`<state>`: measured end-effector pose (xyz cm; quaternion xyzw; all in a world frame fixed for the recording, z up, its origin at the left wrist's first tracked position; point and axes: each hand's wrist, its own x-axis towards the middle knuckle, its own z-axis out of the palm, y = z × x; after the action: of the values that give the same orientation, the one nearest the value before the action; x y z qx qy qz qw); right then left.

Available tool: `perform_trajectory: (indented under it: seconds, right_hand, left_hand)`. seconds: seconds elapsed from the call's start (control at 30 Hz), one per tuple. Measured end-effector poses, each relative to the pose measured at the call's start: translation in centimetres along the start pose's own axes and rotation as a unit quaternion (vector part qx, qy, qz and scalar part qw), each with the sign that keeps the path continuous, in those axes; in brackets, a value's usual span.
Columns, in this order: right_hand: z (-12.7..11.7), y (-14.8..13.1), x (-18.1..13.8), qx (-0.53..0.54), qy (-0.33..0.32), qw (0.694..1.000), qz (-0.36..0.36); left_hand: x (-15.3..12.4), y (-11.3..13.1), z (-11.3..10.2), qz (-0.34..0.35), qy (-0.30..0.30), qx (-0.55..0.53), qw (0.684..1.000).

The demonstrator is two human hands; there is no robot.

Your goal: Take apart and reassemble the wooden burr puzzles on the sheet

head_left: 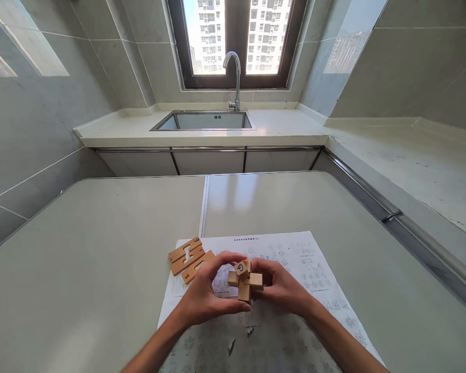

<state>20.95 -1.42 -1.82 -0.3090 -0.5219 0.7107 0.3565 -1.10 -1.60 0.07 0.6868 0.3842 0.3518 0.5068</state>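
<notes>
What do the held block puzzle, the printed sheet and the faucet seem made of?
Block puzzle: probably wood, smooth, matte; it looks tan without gloss. Sheet: likely paper, finish unclear; it looks thin and carries print. Faucet: apparently metal, polished, judging by its silvery shine.

The paper's near edge is cut off, its fine print unreadable. Wooden blocks partly hide the right hand.
</notes>
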Motion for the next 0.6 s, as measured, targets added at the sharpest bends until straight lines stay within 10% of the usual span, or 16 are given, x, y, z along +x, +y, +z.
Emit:
perform_trajectory:
  seconds: [0.6]
  right_hand:
    - [0.9,0.9,0.3,0.006,0.065,0.997,-0.031]
  left_hand:
    - [0.2,0.7,0.7,0.055,0.062,0.090,0.992]
